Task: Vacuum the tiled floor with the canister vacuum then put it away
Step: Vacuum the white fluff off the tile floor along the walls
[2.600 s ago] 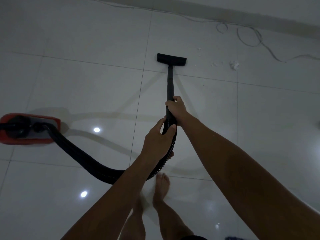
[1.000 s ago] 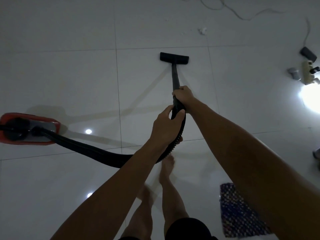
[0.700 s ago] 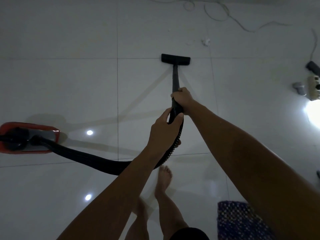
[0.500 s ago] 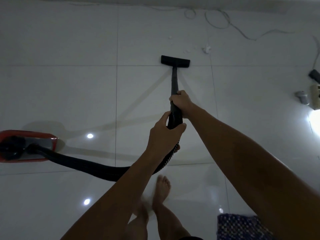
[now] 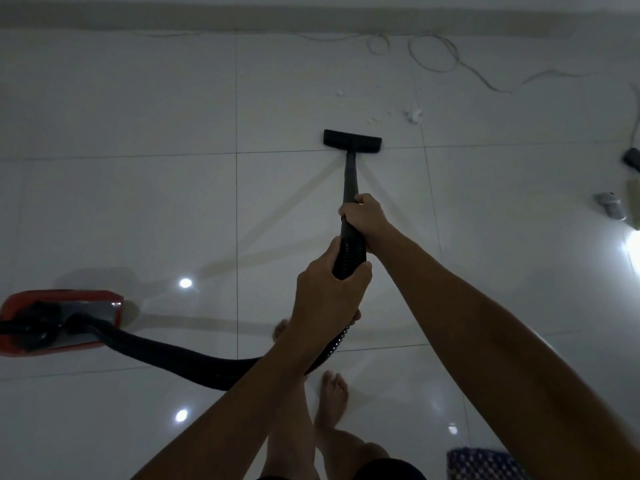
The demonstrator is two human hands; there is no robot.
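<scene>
While both arms reach forward over the white tiled floor (image 5: 138, 202), the right hand (image 5: 362, 220) grips the black wand (image 5: 349, 178) farther out, and the left hand (image 5: 327, 292) clasps the ribbed hose (image 5: 180, 358) just behind it — fingers curled round in both cases. At the wand's far end the flat nozzle (image 5: 352, 143) sits on the tiles just past a grout line, near some white scraps (image 5: 414, 114) to its far right; the hose curves near and left to the red canister vacuum (image 5: 59, 322) at the left edge; a thin cable (image 5: 433, 60) loops along the far wall, and bare feet (image 5: 332, 396) stand on the near tiles beside a blue patterned mat (image 5: 485, 464).
</scene>
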